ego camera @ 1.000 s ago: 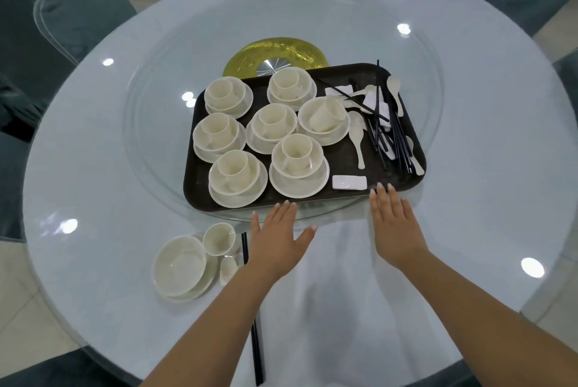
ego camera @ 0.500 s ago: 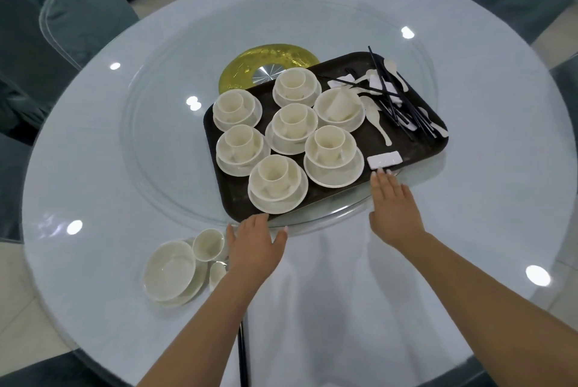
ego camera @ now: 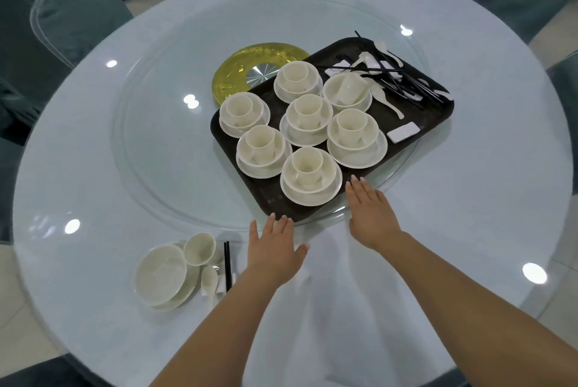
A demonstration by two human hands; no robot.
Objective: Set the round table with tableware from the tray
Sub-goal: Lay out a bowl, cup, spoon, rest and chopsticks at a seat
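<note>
tray [ego camera: 403, 133] sat just beyond both flat, empty hands, long axis running up-right; right hand [ego camera: 370, 211] nearer than left hand [ego camera: 275, 249].

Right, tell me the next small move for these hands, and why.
Probably reach the right hand forward and lift the nearest stacked cup, bowl and plate set off the tray. Both hands lie flat and hold nothing, one place setting is already laid by the left hand, and seven sets wait on the tray.
</note>
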